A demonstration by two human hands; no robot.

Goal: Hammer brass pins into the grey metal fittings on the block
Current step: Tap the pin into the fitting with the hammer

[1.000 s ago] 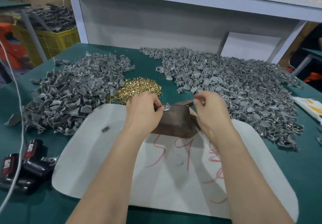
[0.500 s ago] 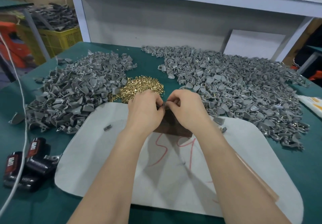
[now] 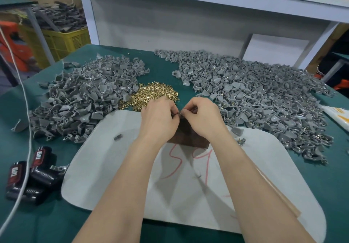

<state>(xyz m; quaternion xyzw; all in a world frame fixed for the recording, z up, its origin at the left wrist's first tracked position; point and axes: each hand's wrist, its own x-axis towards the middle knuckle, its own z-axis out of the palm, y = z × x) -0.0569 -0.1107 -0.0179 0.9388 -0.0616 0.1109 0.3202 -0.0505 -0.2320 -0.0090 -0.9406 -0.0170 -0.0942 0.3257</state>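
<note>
A dark brown block point(image 3: 188, 137) stands on a white mat point(image 3: 120, 167) marked with red numbers. My left hand point(image 3: 158, 119) and my right hand point(image 3: 202, 118) meet fingertip to fingertip above the block's far end. Both pinch a small grey fitting point(image 3: 179, 113) that is mostly hidden by the fingers. Whether a pin is in it I cannot tell. A heap of brass pins point(image 3: 153, 96) lies just beyond my left hand.
Grey fittings lie in a big pile at the left point(image 3: 79, 99) and a wider one at the right point(image 3: 260, 95). Black battery-like packs point(image 3: 32, 176) and a white cord point(image 3: 20, 129) sit at the near left. One loose fitting point(image 3: 118, 137) lies on the mat.
My right hand moved left from beside the block to meet my left hand. Both hands now pinch the small part together above the block's far end.
</note>
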